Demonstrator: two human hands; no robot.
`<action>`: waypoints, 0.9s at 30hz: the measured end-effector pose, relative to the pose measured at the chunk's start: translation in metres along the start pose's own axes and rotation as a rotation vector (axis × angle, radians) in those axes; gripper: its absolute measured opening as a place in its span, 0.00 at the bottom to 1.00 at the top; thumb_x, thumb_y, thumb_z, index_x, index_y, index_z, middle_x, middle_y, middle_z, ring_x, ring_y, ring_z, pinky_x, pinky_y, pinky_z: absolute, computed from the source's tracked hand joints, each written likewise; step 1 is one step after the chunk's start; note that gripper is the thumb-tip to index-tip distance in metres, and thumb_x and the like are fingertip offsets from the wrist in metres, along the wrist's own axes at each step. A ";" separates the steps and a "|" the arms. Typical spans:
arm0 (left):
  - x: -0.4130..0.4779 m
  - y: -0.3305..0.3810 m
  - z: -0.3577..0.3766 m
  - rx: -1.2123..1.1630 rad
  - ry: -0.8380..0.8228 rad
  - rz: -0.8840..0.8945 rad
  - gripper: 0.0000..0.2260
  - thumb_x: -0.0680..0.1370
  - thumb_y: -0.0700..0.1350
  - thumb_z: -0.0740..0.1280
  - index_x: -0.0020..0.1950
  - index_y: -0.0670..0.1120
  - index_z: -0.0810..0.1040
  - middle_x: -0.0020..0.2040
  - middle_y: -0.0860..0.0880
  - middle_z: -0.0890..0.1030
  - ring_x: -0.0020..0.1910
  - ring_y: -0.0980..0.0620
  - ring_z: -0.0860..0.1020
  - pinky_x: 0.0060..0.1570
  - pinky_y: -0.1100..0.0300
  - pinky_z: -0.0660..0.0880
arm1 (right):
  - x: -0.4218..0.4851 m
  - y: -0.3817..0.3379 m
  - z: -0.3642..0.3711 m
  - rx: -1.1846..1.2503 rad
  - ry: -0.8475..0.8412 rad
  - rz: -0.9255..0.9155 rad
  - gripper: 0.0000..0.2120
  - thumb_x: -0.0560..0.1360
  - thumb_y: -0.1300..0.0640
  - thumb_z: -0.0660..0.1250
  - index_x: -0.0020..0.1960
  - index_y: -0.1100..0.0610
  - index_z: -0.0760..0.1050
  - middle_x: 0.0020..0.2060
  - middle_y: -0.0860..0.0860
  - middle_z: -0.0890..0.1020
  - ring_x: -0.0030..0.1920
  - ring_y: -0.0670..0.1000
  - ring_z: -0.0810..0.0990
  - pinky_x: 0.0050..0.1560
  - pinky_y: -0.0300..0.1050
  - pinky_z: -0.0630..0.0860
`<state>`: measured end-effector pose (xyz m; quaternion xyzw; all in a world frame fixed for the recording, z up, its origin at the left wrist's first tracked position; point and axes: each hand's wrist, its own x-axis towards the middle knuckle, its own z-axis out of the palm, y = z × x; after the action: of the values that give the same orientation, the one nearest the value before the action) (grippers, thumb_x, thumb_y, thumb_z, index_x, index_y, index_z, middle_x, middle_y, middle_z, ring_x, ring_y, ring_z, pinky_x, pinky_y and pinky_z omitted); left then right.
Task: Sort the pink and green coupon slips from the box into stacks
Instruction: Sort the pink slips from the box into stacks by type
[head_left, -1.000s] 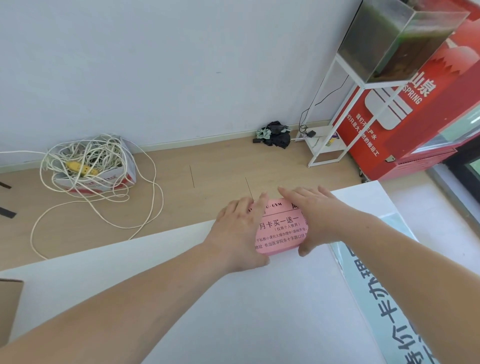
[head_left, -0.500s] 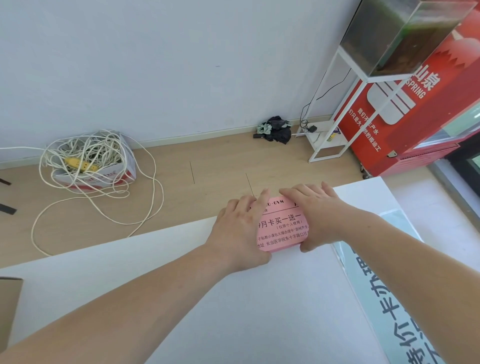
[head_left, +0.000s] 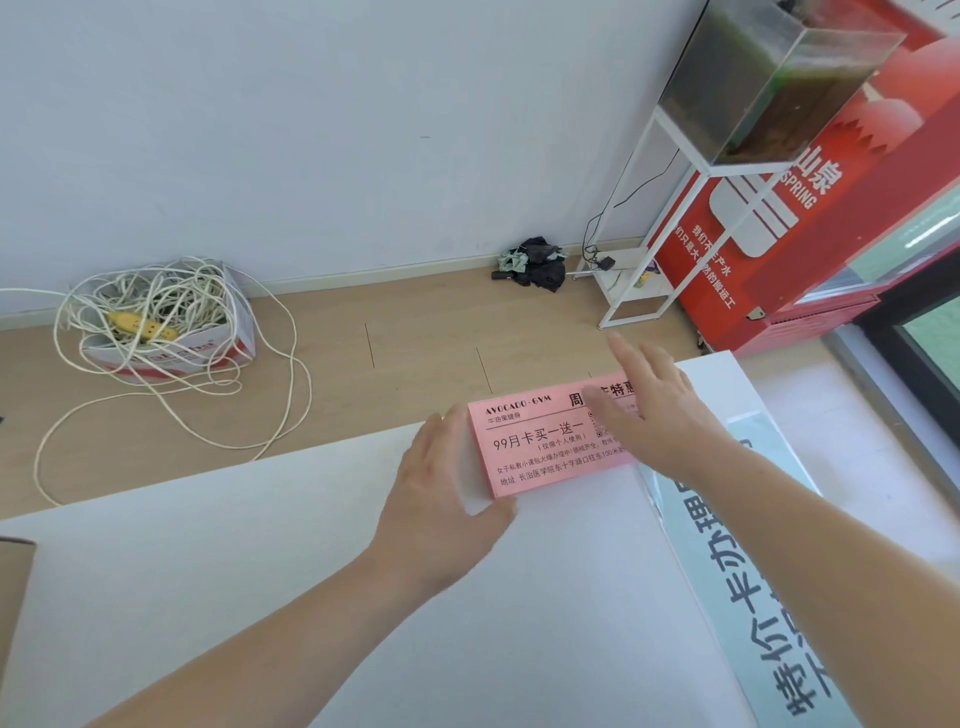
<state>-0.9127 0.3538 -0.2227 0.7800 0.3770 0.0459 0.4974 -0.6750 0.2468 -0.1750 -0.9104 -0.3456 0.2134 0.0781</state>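
The pink coupon stack (head_left: 540, 447) is lying near the white table's (head_left: 260, 571) far edge. The left hand (head_left: 441, 499), fingers straight, is touching its left end. The right hand (head_left: 654, 415), fingers straight, is reaching flat over its right part.

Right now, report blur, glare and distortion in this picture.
Head view, light: soft, even, faint shadows. Head view, focus: print on the pink stack sharp and glare-free, right hand slightly blurred. Head view, distortion: wide angle tilts the white stand.
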 end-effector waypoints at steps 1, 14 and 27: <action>-0.006 -0.002 0.004 -0.056 0.000 -0.046 0.44 0.75 0.55 0.74 0.83 0.59 0.49 0.82 0.59 0.55 0.80 0.58 0.55 0.79 0.54 0.59 | 0.002 0.001 0.002 0.097 0.049 0.090 0.32 0.82 0.37 0.55 0.83 0.44 0.51 0.79 0.54 0.62 0.76 0.58 0.64 0.73 0.58 0.66; -0.020 0.024 0.016 -0.197 -0.204 -0.140 0.41 0.74 0.43 0.62 0.80 0.69 0.48 0.67 0.67 0.74 0.52 0.59 0.79 0.50 0.67 0.72 | -0.012 -0.003 0.013 0.433 0.042 0.393 0.27 0.79 0.61 0.54 0.77 0.53 0.63 0.59 0.54 0.75 0.55 0.57 0.71 0.57 0.52 0.71; -0.021 0.025 0.004 -0.171 -0.209 -0.085 0.37 0.73 0.43 0.64 0.76 0.70 0.55 0.64 0.68 0.74 0.63 0.60 0.74 0.60 0.63 0.72 | -0.012 -0.005 0.018 0.318 0.060 0.366 0.27 0.79 0.60 0.56 0.78 0.57 0.58 0.61 0.56 0.73 0.55 0.59 0.72 0.54 0.52 0.70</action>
<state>-0.9121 0.3320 -0.1981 0.7187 0.3504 -0.0250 0.6001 -0.6945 0.2424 -0.1860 -0.9401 -0.1346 0.2486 0.1906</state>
